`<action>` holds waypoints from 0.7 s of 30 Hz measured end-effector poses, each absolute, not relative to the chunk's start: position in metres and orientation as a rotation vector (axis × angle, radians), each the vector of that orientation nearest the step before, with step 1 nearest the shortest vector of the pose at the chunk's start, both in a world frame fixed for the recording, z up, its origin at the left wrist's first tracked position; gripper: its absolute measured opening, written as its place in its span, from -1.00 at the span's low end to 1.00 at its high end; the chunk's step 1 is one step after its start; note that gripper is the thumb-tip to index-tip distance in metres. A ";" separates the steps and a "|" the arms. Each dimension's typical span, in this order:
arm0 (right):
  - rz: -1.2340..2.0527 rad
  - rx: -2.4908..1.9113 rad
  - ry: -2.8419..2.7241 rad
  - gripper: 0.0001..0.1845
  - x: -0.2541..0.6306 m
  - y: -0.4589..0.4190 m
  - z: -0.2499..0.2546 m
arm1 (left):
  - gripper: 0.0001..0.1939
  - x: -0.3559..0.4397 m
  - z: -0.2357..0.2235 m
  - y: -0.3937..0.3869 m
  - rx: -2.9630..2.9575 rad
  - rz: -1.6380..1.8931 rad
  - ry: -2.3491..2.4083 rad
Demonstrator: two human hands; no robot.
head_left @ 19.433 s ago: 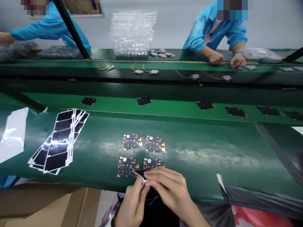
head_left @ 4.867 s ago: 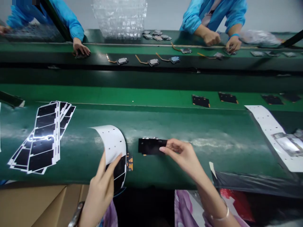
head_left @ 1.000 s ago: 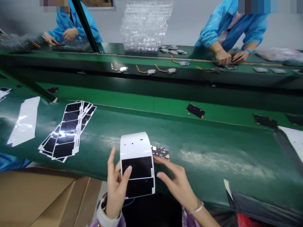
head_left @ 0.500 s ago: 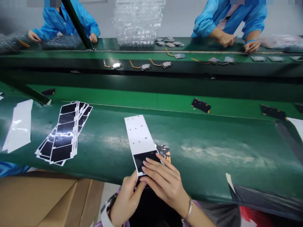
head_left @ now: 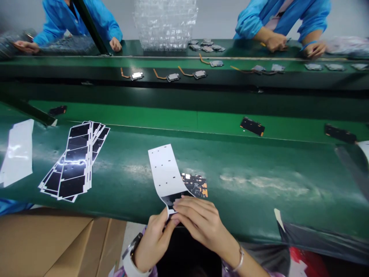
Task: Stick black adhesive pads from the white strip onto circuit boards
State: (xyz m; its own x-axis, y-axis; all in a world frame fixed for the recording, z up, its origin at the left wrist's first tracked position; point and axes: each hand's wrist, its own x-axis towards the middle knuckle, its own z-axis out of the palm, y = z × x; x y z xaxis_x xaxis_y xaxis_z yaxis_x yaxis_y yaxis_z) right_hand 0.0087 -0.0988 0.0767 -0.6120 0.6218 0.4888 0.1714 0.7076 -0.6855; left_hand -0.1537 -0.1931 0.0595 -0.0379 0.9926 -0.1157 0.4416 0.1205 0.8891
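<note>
A white backing sheet [head_left: 164, 169] with small dark marks lies on the green bench and curves up at its near end, where a black sticker [head_left: 173, 197] sits on it. My left hand [head_left: 158, 234] grips the near end of this sheet between thumb and fingers. My right hand [head_left: 203, 221] is closed at the black sticker's near edge, fingers over the top and thumb below; its fingers cover part of the sticker. Just beyond my right fingers, a black circuit board [head_left: 196, 185] with orange patches lies partly under the sheet.
Left on the bench are a fanned stack of black sticker sheets [head_left: 76, 161] and white sheets [head_left: 19, 150]. Black boards [head_left: 252, 126] sit on the green belt [head_left: 173, 117] behind. Further back, small modules with orange tails [head_left: 199, 74] lie before two people in blue. A cardboard box [head_left: 37, 242] stands below left.
The sheet's near end bends up more sharply. My right fingers have drawn in from lying spread across the black sticker to its near edge. More of the circuit board shows.
</note>
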 end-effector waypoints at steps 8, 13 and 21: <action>1.338 -0.812 -1.820 -0.85 0.001 -0.098 0.076 | -0.79 -0.158 0.056 -0.192 1.630 0.894 1.541; 1.107 -1.192 -1.601 -0.77 0.007 -0.077 0.072 | -0.54 -0.159 0.050 -0.202 1.283 0.908 1.616; 0.447 -0.950 -1.872 -0.69 0.002 -0.095 0.069 | -0.54 -0.160 0.030 -0.208 1.103 0.988 1.701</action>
State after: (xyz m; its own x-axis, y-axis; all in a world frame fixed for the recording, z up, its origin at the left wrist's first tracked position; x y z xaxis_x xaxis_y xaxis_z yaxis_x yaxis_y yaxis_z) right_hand 0.0024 -0.0948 0.0687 -0.2414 0.7711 0.5892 0.4215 0.6302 -0.6521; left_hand -0.1603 -0.2082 0.0301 -0.2414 0.9417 -0.2343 0.2627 0.2959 0.9184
